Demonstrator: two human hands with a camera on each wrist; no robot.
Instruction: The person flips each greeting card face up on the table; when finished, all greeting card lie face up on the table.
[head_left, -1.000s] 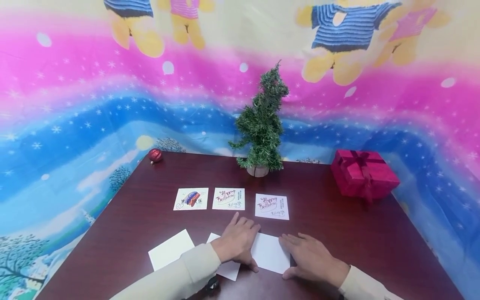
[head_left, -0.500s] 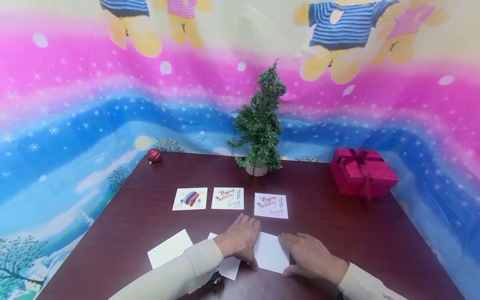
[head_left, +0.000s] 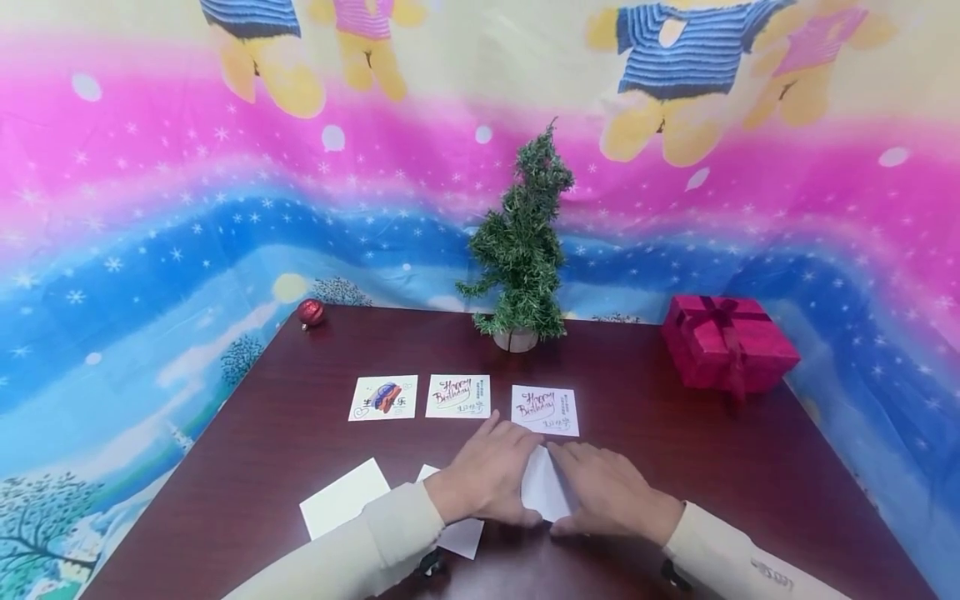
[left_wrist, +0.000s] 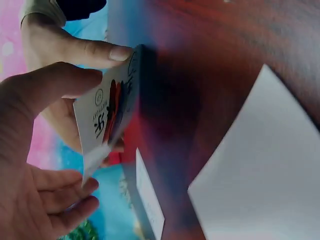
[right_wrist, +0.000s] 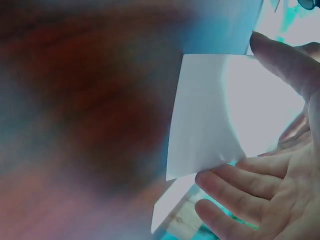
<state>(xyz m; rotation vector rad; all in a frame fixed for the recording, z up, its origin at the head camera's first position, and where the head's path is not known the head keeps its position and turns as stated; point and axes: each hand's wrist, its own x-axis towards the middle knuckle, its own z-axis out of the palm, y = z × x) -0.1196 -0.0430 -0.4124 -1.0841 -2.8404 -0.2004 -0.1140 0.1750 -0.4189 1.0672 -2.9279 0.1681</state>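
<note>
Both hands hold one white card [head_left: 545, 492] by its opposite edges, tilted up off the dark table. My left hand [head_left: 491, 471] has its thumb at the near corner and its fingers at the far one. Across from it, my right hand [head_left: 615, 492] grips the other edge between thumb and fingers. In the left wrist view the card [left_wrist: 89, 120] shows a printed face with black characters and red and blue strokes. Its blank side faces the right wrist camera, where the card [right_wrist: 205, 110] stands upright beside the fingers.
Two blank-side cards, one at left [head_left: 341, 500] and one partly under the left forearm [head_left: 467, 537], lie nearby. Behind are three printed cards in a row, including a Happy Birthday card [head_left: 546, 411]. Farther back stand a small tree [head_left: 521, 250], red gift box [head_left: 731, 346] and red bauble [head_left: 311, 313].
The card lay flat between the hands before; now it is tilted up on its edge. The hands have moved closer together and slightly away from the body.
</note>
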